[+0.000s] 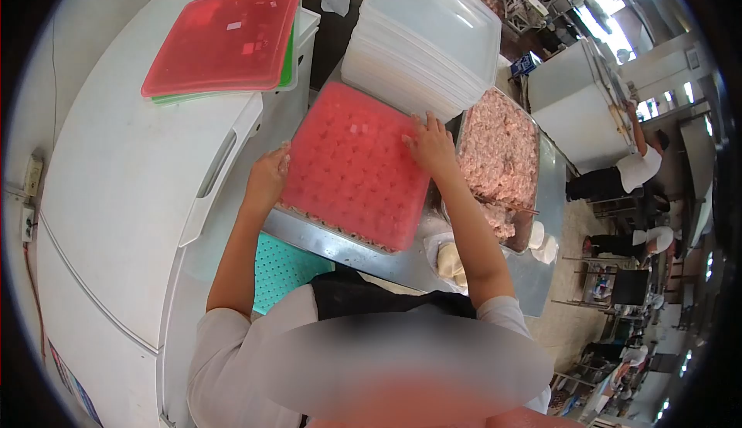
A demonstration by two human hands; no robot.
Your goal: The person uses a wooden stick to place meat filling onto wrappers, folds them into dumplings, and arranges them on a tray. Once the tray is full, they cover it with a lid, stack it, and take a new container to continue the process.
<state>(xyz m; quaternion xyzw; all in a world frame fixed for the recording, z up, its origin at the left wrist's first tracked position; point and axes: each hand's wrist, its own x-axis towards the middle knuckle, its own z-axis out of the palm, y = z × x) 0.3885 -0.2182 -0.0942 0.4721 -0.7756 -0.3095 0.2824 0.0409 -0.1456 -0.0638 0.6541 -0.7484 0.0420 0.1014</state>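
A translucent red plastic lid (pixel 348 169) lies over a tray on the metal table, and rows of small rounded pieces show dimly through it. At its left edge, my left hand (pixel 268 174) has curled fingers gripping the rim. My right hand (pixel 431 147) rests at the upper right edge with its fingers apart, one touching the red plastic and the others beside the white stack. Along the near edge, bits of the tray's contents (pixel 328 225) peek out. To the right of my right forearm stands a metal pan of ground meat (pixel 498 150) with a stick-like utensil (pixel 506 206) across it.
Beyond the lid rises a stack of white plastic trays (pixel 421 34). A white chest freezer (pixel 116 165) on the left bears red and green lids (pixel 224 42). Pale dough (pixel 450 262) lies near my right elbow. A teal perforated crate (pixel 286 273) sits below. Other people (pixel 638 169) are farther right.
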